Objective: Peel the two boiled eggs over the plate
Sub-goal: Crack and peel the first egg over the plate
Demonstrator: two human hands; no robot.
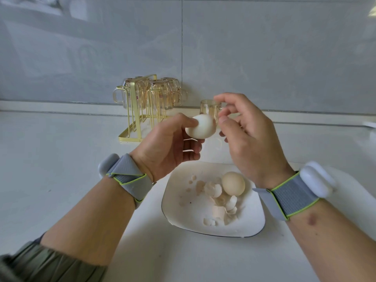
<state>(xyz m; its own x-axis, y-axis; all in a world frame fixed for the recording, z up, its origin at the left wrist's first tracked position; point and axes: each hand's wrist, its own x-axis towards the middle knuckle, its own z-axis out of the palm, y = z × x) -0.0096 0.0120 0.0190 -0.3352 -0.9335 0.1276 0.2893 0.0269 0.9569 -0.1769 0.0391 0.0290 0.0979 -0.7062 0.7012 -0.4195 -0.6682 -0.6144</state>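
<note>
From the head view, your left hand holds the first egg up in the air, beyond the far edge of the plate. The thumb presses on the top of the egg and the other fingers support it from below. The side of the egg that you can see is smooth and white, so I judge it is peeled, or almost; its far side is hidden.

Your right hand is just beside the egg, on its right. The thumb and first finger are brought close together at the tips, as if pinching a small bit of shell, but I cannot tell if something is between them.

On the plate lies the second egg, brownish and with its shell on, next to a pile of shell pieces. So about half of the work is done: one egg is left to crack and peel.

Behind, a gold rack with glass cups stands near the wall, apart from your work.
</note>
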